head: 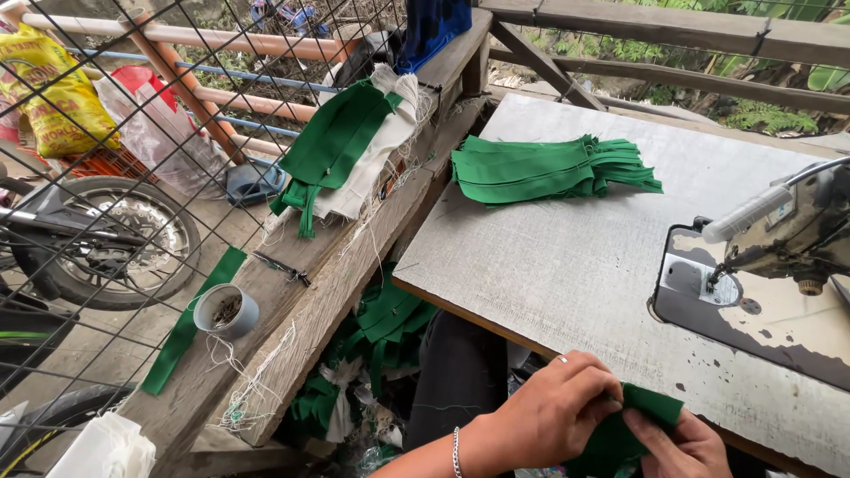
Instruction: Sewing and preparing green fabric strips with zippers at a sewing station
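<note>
Both hands close on one small green cloth piece [639, 423] at the bottom edge of the head view: the left hand [553, 414] pinches its upper left part with curled fingers, and the right hand [677, 447] grips its lower right part with the thumb laid on top. The piece sits at the near edge of the grey table [567, 257], and its long axis slants from lower left to upper right, the free corner pointing up and right toward the sewing machine [779, 248]. That machine stands just beyond the grip and to its right. Farther off, up and slightly left of the hands, a stack of green cloth pieces [549, 168] lies on the table, its ragged ends turned right. Left of the grip and below the table edge lies a heap of green scraps [381, 336]. Well to the left, a wooden plank [345, 257] carries a small grey cup [226, 310] and folded green and white cloth [345, 150].
</note>
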